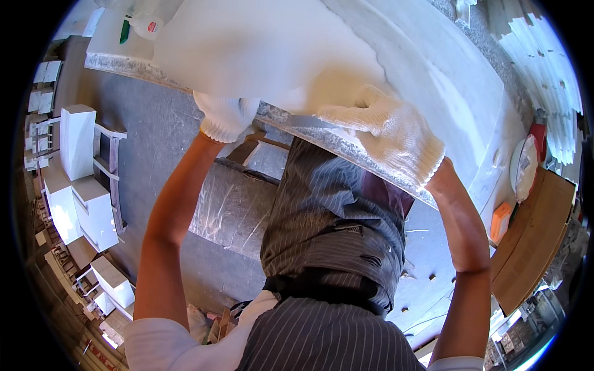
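Observation:
A large pale sheet (pixel 247 46), smooth and blurred, lies over a marble-patterned slab (pixel 455 80) in front of me. My left hand (pixel 228 116), in a white knit glove, is at the sheet's near edge; its fingers are hidden there. My right hand (pixel 387 130), gloved likewise, rests over the slab's rough near edge, right of the left hand. Its fingers are curled, with one reaching left along the sheet's border. Under that finger, a flat grey blade-like strip (pixel 303 122) sticks out to the left, close to the slab's edge.
A clear bottle (pixel 147 26) and a green item (pixel 125 31) stand at the slab's far left. White boxes (pixel 77 145) are stacked on the left. To the right are an orange box (pixel 500 221), a white round container (pixel 525 168) and brown cardboard (pixel 535 238).

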Motion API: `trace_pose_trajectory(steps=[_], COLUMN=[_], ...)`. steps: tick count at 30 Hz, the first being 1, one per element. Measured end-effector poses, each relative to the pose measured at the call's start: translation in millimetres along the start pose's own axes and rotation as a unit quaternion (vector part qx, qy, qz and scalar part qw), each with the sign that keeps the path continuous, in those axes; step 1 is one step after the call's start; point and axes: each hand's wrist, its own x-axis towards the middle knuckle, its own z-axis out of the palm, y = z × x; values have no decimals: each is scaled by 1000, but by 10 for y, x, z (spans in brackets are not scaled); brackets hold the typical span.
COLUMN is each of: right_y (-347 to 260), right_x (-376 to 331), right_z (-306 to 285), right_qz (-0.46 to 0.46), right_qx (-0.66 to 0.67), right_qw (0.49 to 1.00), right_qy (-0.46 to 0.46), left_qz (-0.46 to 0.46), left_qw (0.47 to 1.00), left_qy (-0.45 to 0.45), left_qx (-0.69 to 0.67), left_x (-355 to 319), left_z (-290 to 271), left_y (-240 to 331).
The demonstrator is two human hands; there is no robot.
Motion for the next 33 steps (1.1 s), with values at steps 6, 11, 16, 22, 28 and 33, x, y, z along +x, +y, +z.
trace_pose_trajectory(steps=[6,11,16,22,28,33], right_y=[432,263,433,239,334,264], right_x=[327,250,289,267,339,154], right_z=[212,88,214,35,164,118], right_qz=[-31,-30,90,-103,110,-43], right_qx=[37,88,63,58,226,17], right_qw=[996,996,989,993,967,999], right_qy=[71,-12,-98,-3,-42,-5], left_qz=[-4,4,-11,-5,13,75], left_qw=[1000,1000,1000,1000,1000,996], left_qy=[-6,1,-14,-2,8,40], left_qx=[-7,-2,-8,-2,-21,31], left_x=[-18,-15,-23,-29,16,134], left_z=[47,6,21,7,46,15], left_y=[-26,-12,4,-34,-7,-21])
